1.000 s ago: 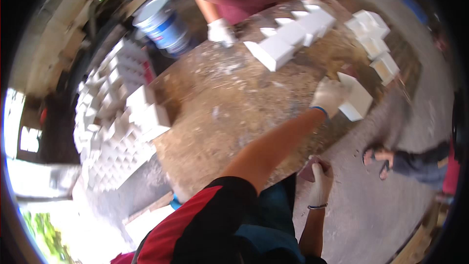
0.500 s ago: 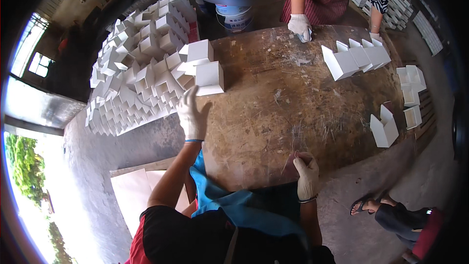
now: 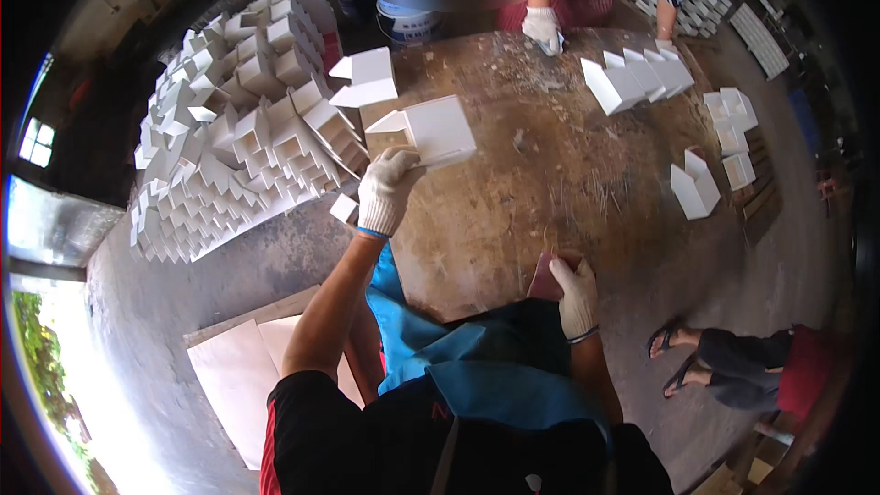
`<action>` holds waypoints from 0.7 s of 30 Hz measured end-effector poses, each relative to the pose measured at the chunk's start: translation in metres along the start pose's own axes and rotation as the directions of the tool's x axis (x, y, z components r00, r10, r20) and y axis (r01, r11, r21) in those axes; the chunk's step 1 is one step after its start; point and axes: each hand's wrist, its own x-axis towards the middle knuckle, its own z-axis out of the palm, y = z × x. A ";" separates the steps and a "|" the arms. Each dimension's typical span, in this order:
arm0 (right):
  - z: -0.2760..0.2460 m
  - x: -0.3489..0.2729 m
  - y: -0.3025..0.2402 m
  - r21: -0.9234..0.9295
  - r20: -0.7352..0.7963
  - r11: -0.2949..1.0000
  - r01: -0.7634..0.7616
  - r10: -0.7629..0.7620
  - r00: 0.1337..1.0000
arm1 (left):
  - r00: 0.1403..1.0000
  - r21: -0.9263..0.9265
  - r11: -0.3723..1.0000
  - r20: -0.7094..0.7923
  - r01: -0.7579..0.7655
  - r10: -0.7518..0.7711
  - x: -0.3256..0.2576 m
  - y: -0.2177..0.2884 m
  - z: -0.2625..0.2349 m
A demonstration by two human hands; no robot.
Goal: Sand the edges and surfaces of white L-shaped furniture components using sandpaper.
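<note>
My left hand (image 3: 389, 185), in a white knitted glove, is closed on the near left edge of a white open-sided box (image 3: 442, 131) at the left part of the worn wooden table (image 3: 513, 211). The glove hides part of that edge. Behind it, another white box (image 3: 368, 78) stands near the table's far left edge. Close to the table's near edge, my gloved right hand (image 3: 576, 295) pinches a flat reddish-brown sheet (image 3: 544, 279) that looks like sandpaper.
Many white boxes (image 3: 229, 147) are heaped left of the table. Across it, a co-worker's gloved hand (image 3: 543, 30) rests near a row of white boxes (image 3: 637, 79). A single white box (image 3: 695, 185) stands at the right. Another person's feet (image 3: 674, 357) show at lower right.
My left hand has closed on the nearer white box and drawn it to the right, turning it a little. My right hand keeps the reddish-brown sheet. The view has shifted slightly.
</note>
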 end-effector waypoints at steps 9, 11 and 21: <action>-0.016 -0.010 0.007 0.421 0.069 0.903 -0.082 0.058 0.996 | 0.979 -0.183 0.966 0.061 -0.182 0.196 -0.095 0.088 0.034; -0.019 -0.014 0.007 0.421 0.038 0.902 -0.097 0.089 0.995 | 0.979 -0.242 0.957 0.088 -0.158 0.183 -0.109 0.084 0.044; -0.009 -0.024 0.031 0.461 0.083 0.858 -0.229 0.215 0.973 | 0.980 -0.073 0.991 0.174 0.115 -0.101 -0.149 0.093 0.060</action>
